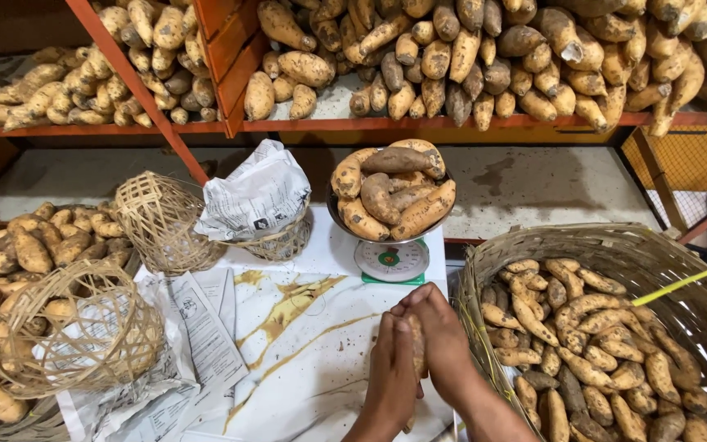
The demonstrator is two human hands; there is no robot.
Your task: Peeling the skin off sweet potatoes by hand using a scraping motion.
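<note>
Both my hands are pressed together around one sweet potato (417, 348), low in the middle of the head view. My left hand (392, 368) covers its left side and my right hand (442, 336) its right side; only a narrow strip shows between the palms. Just beyond my fingers stands a small kitchen scale (392, 260) whose pan is heaped with sweet potatoes (393, 192). My hands hover over a white tabletop with yellow-brown veining (304, 327).
A large woven basket (533, 241) with many sweet potatoes sits at my right. Small wicker baskets (161, 217) lined with newspaper (255, 192) stand at left, among loose sweet potatoes (34, 245). Orange shelves (419, 123) above carry more piles.
</note>
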